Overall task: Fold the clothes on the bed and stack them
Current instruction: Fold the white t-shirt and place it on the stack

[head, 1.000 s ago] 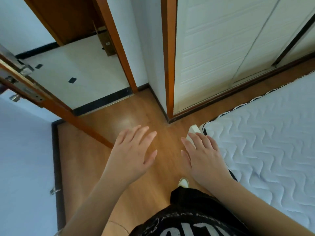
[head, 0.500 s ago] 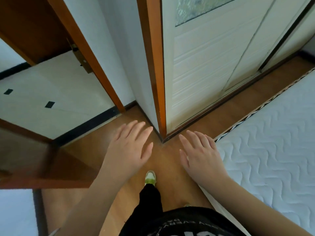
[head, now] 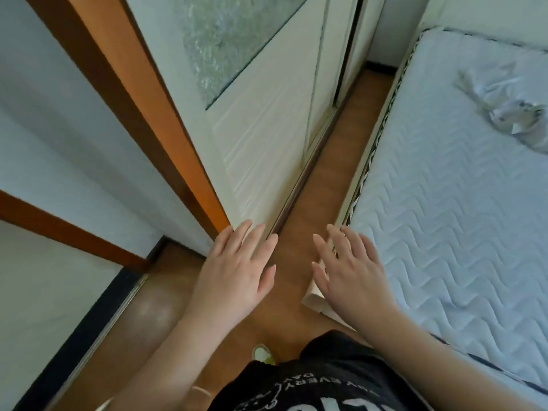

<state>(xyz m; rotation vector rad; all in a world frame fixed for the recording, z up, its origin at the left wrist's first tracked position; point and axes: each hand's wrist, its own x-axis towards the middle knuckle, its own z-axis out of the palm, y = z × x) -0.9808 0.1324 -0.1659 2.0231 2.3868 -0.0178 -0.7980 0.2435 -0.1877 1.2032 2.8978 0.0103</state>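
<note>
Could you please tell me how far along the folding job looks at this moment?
Nothing looks done: no folded stack shows on the bed. Nothing is in hand either; the left hand and right hand are open and empty, over the floor beside the bed. One crumpled pale garment lies unfolded at the far end, so all folding and stacking remains.

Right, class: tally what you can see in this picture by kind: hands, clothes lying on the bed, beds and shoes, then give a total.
Hands: 2, the left hand and the right hand, both open and empty
Clothes on the bed: 1 crumpled pale heap
Beds: 1
Shoes: 1
Total: 5
</note>
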